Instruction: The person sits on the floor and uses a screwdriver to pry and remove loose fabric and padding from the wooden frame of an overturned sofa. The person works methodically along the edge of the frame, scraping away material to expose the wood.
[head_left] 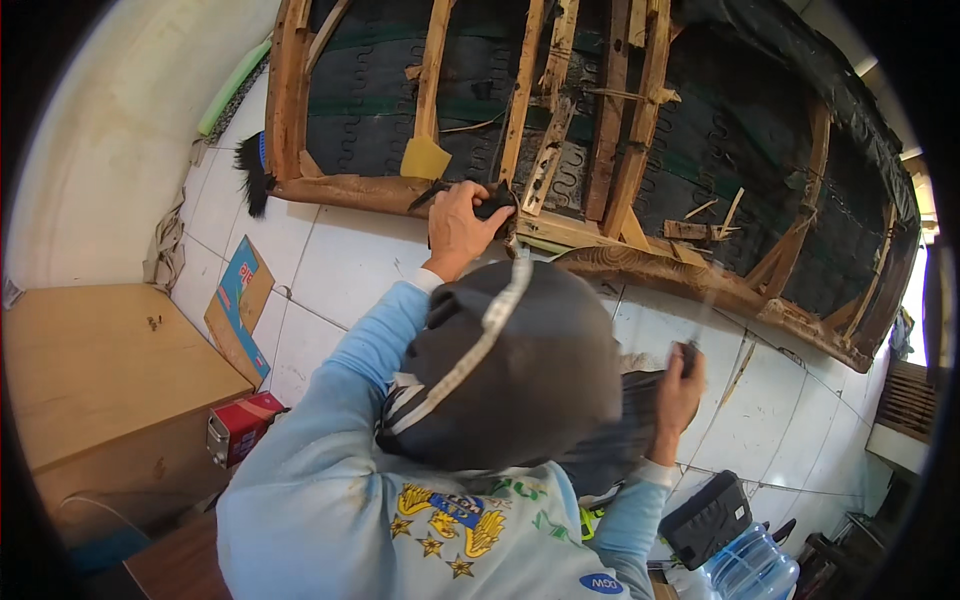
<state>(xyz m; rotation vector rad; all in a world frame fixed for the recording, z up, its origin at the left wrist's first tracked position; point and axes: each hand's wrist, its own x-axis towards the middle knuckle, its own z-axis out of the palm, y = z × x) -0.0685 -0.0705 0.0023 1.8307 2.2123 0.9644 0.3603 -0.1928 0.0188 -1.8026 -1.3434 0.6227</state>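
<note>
The overturned sofa frame [430,75] lies in front of me, its wooden slats, zigzag springs and dark lining exposed. My left hand [460,228] is at its near wooden rail [352,192], fingers closed on a black piece of material [492,204] whose exact kind I cannot make out. Off to the right, my right hand [680,402] grips a dark-handled tool [688,356]. A thin shaft extends from it toward the frame, blurred by motion, so its tip is unclear. My raised knee [520,365], in dark trousers with a white stripe, stands between both hands.
White floor tiles [340,262] surround the frame. Left are a brush [256,175], a cardboard piece [240,300], a wooden box-like surface [110,365] and a red tin [243,428]. A black case [706,518] and a clear blue water jug [752,565] lie at lower right.
</note>
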